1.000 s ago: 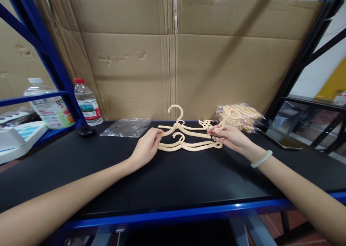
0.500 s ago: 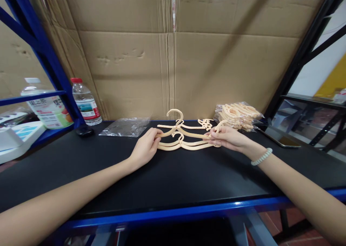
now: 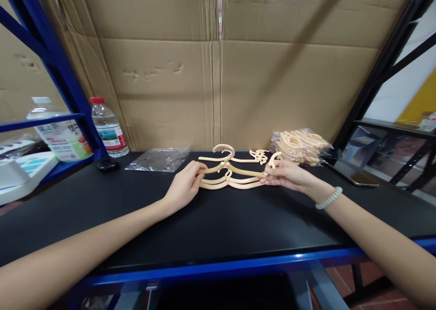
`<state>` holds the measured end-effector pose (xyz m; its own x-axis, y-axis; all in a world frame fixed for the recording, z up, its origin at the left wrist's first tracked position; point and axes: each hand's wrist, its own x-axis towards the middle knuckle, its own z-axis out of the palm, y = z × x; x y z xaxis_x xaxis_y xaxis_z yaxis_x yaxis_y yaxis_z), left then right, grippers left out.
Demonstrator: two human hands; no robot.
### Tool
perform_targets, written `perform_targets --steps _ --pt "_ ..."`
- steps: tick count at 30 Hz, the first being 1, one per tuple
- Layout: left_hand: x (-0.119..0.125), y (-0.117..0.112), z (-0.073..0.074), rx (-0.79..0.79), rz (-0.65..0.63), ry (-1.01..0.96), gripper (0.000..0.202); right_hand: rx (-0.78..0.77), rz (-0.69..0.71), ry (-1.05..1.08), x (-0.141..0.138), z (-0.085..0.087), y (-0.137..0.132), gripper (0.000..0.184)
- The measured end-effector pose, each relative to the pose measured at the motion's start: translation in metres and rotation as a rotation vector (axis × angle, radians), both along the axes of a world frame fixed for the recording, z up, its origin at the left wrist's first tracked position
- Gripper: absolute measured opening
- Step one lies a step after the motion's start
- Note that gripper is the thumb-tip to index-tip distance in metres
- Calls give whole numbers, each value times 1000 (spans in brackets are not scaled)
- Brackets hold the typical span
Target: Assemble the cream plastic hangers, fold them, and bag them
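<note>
A cream-coloured clothes hanger (image 3: 248, 170) is stretched between my two hands, its hook (image 3: 225, 147) pointing up and away from me. My left hand (image 3: 184, 182) pinches the hanger's left end. At the right end are the closed fingers of my right hand (image 3: 284, 174), and a curved cream piece (image 3: 273, 158) sticks up from them; whether it is a separate part I cannot tell. Just below the held hanger, more cream hangers (image 3: 243, 186) lie together on the black table. Behind it lies another hanger (image 3: 208, 158), partly covered, with a cluster of small cream pieces (image 3: 259, 156) at its right.
A clear plastic bag (image 3: 156, 160) lies flat at the back left. Bagged cream parts (image 3: 299, 144) are piled at the back right, near a phone-like flat object (image 3: 354, 176). Cardboard (image 3: 163, 82) walls the rear. A red-capped bottle (image 3: 109, 132) and black object (image 3: 107, 164) stand left.
The held hanger has tipped, its hook shifting slightly down and right and its body now covering more of the hook below. Both hands stay nearly in place, still gripping.
</note>
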<state>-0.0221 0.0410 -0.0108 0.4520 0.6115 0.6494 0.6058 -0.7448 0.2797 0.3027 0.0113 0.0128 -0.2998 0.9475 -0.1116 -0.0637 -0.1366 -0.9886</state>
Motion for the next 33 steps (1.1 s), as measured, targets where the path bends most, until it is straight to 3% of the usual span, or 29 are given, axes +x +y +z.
perform_targets --steps 12,20,25,29,33 --pt "2 -5 1 -67 -2 24 18 148 -252 8 -8 -9 3 23" --pt "1 -5 7 -129 27 33 21 266 -290 157 -6 -9 6 23" --pt "-4 -3 17 -135 58 145 21 289 -303 203 6 0 9 26" --pt "-10 -3 30 -93 97 309 23 215 -204 26 34 13 11 30" --pt "-16 -4 42 -19 20 452 23 264 -130 -250 58 22 10 36"
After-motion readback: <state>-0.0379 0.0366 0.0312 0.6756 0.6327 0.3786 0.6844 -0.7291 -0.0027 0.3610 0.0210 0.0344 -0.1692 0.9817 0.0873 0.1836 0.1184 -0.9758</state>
